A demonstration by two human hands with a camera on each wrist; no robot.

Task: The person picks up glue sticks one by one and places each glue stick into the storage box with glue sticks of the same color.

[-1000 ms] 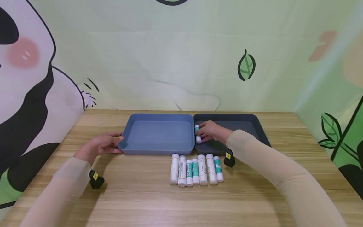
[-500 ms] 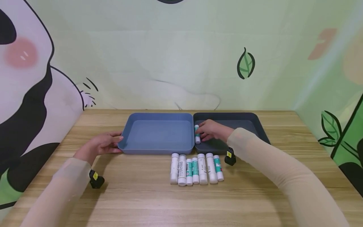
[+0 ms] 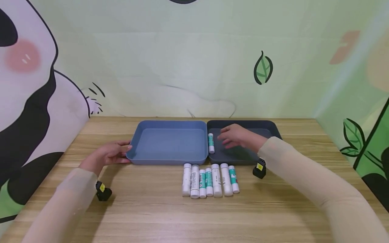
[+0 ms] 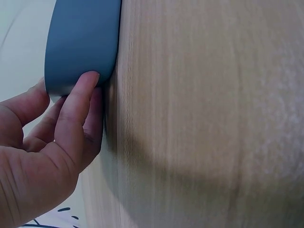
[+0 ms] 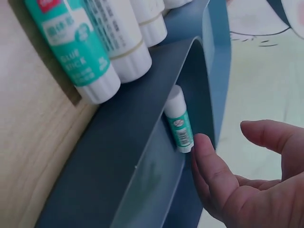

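Observation:
A small green-and-white glue stick (image 3: 211, 143) lies along the left inner wall of the dark tray (image 3: 243, 158). My right hand (image 3: 238, 136) is over that tray, just right of the glue stick, its fingers spread and holding nothing; the right wrist view shows the thumb apart from the fingers. At the left end of the blue tray (image 3: 170, 162), my left hand (image 3: 113, 153) grips the edge. In the left wrist view its thumb is at the rim and its fingers touch the tray's outer wall (image 4: 83, 45).
In front of the trays several glue sticks (image 3: 216, 180) lie side by side, large white ones and small green-and-white ones. The two trays stand end to end near the back of the wooden table (image 3: 152, 212). A printed cloth backdrop (image 3: 182, 67) rises behind.
My right hand has let go of the small glue stick in the dark tray and moved right, away from it. The left hand stays at the blue tray.

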